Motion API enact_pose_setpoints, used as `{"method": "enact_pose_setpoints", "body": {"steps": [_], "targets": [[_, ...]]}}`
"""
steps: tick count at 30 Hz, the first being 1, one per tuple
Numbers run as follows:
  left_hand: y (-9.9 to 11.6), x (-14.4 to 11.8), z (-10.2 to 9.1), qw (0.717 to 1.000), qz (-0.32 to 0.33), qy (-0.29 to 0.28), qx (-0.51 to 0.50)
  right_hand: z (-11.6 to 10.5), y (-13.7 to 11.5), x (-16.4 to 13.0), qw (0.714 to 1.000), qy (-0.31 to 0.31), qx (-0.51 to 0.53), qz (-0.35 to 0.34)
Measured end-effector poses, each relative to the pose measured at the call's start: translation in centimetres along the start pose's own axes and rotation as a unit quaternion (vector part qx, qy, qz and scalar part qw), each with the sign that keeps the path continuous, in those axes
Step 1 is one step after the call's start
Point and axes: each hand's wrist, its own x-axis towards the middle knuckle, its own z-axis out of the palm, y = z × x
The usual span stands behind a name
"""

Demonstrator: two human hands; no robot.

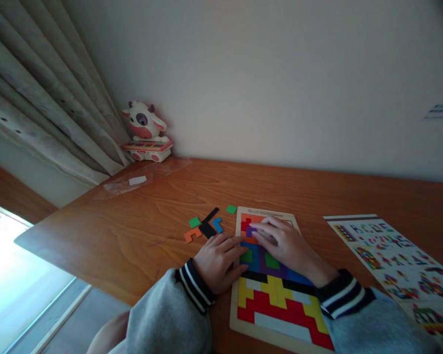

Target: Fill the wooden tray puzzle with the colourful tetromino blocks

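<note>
A wooden puzzle board [234, 314] lies on the table in front of me, mostly filled with flat coloured pieces. My right hand [280, 241] reaches over its upper part, thumb and fingertips closed at a small purple puzzle piece [248, 232]. Beside that piece sit red [245, 223] and orange pieces. My left hand [219, 260] rests at the board's left edge, fingers stretched out over the blue and green pieces, holding nothing I can see. Several loose pieces lie left of the board: orange [192, 234], black [207, 230], blue [217, 224] and green [194, 222].
Another green piece [231, 209] lies by the board's top left corner. A printed pattern sheet [391, 265] is on the right. At the back left stand a cow toy with a keyboard [147, 132] and a clear plastic bag [120, 187]. The wall borders the table behind.
</note>
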Motion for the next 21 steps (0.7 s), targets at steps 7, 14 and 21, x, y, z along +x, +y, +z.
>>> {"method": "enact_pose_setpoints", "body": {"steps": [7,14,21], "targets": [[-0.4,-0.2,0.6,1.000,0.005,0.009,-0.002,-2.0,3.2,-1.0,0.995,0.079,-0.011,0.064],[-0.4,-0.1,0.3,1.000,0.009,0.006,-0.002,-1.1,2.9,-1.3,0.999,0.022,-0.027,-0.001],[-0.1,0.0,0.2,1.000,0.008,0.003,0.001,-0.8,3.0,-1.4,1.000,0.011,-0.027,0.001]]}}
